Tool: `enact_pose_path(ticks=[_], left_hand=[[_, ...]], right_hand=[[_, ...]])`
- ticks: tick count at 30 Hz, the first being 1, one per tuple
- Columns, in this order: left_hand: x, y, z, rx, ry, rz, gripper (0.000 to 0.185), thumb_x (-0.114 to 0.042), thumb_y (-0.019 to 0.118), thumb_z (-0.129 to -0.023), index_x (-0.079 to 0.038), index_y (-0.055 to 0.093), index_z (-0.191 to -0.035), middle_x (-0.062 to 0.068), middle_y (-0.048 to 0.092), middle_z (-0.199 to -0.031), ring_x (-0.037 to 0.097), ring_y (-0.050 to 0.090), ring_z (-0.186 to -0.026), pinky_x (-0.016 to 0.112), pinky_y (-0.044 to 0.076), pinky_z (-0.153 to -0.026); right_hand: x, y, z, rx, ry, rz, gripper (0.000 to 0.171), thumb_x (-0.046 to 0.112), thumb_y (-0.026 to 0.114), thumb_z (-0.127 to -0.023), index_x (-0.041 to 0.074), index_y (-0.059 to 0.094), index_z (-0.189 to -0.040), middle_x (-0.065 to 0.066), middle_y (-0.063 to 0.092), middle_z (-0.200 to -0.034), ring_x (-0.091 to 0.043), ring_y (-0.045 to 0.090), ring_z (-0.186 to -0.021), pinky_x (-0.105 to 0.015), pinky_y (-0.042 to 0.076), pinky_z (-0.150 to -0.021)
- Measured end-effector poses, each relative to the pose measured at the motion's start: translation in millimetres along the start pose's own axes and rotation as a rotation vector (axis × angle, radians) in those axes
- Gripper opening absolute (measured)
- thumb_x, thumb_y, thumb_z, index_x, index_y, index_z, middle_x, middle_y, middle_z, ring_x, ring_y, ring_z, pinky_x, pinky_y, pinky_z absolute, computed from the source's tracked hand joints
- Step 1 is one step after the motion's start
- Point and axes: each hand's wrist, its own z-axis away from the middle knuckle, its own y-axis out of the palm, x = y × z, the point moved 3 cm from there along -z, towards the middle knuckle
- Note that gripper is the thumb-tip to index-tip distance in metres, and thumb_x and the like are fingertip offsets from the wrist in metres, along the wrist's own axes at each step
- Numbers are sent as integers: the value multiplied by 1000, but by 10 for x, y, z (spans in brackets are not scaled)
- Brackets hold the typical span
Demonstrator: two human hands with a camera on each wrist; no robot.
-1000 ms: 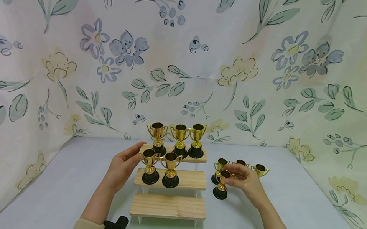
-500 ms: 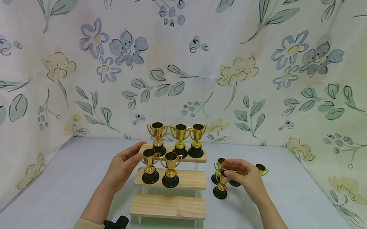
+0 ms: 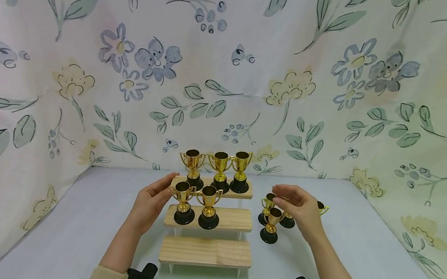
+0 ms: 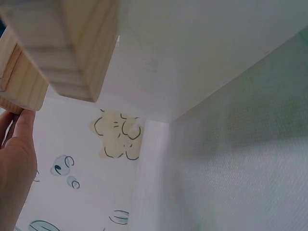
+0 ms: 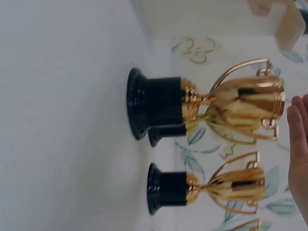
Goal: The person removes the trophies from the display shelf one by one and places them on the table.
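In the head view, my left hand (image 3: 150, 203) reaches to the left end of a tiered wooden stand (image 3: 204, 252). Its fairly straight fingers touch the end of the top board (image 4: 24, 82) in the left wrist view. My right hand (image 3: 299, 208) hovers over a group of small gold trophies on the table, fingers loosely bent and holding nothing. The nearest trophy (image 3: 271, 226) stands upright on its black base; in the right wrist view my hand (image 5: 299, 159) is apart from its rim. Behind it are a trophy (image 3: 267, 205) and another trophy (image 3: 288, 222), partly hidden by my hand.
Three trophies (image 3: 193, 164) stand on the top board and two trophies (image 3: 209, 203) on the left of the middle board. The bottom board is bare wood. One more trophy (image 3: 322, 207) is behind my right wrist. A floral cloth (image 3: 232, 74) hangs behind the table.
My right hand has left the nearest trophy's rim and risen slightly back, and that trophy stays standing where it was. My left hand keeps its place at the stand.
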Motion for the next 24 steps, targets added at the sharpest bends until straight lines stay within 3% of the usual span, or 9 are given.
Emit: enact_pose_path(ticks=[10, 19, 24], left_hand=[[-8, 6, 3, -12, -14, -6, 58, -11, 56, -100, -2, 33, -153, -21, 54, -135, -11, 53, -124, 8, 43, -106], [2, 0, 0, -10, -16, -13, 58, -12, 55, -101, -2, 33, -153, -22, 54, -134, -11, 53, -124, 8, 43, -106], [0, -5, 5, -2, -11, -27, 59, -14, 56, -101, -3, 33, -154, -20, 51, -137, -12, 51, -126, 7, 42, -106]], right_hand=[[343, 250, -10, 54, -135, -76, 37, 6, 72, -88, -4, 62, -122, 11, 72, -114, -1, 69, -105, -18, 59, -88], [495, 458, -1, 112, -156, -136, 38, 4, 73, -87, -4, 62, -123, 13, 71, -113, -3, 68, -105, -19, 58, -89], [573, 584, -33, 132, -183, -177, 40, 4, 74, -86, -5, 62, -124, 10, 72, -114, -11, 70, -108, -22, 59, -91]])
